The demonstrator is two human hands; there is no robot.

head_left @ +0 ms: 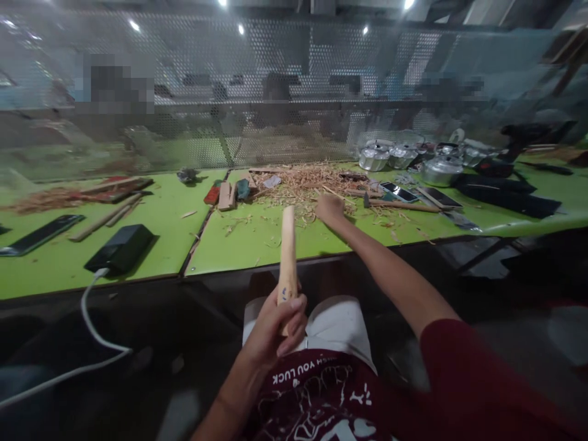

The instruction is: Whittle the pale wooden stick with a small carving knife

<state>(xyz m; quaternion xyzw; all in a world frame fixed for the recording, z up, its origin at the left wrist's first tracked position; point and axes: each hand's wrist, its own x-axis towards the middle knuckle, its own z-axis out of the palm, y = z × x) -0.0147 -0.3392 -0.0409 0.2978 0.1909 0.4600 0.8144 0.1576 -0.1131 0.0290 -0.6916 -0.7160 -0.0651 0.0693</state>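
Observation:
In front of my lap, my left hand (pixel 285 321) is wrapped round the lower end of a pale carved wooden stick (pixel 288 245), which points up and away from me and bears small blue marks near my fingers. My right hand (pixel 329 208) reaches forward over the green table (pixel 239 251), at the near side of a heap of wood shavings (pixel 312 177). Its fingers are curled closed, and whatever they hold is hidden. Just right of that hand lies a hammer (pixel 399 204) with a wooden handle.
Wood blocks (pixel 226 196), a phone (pixel 399 192) and several metal pots (pixel 441 170) lie farther back. On the left are a black power bank (pixel 122 250) with a white cable (pixel 92 324), another phone (pixel 43 234) and wooden sticks (pixel 108 217). A perforated screen (pixel 285 92) stands behind.

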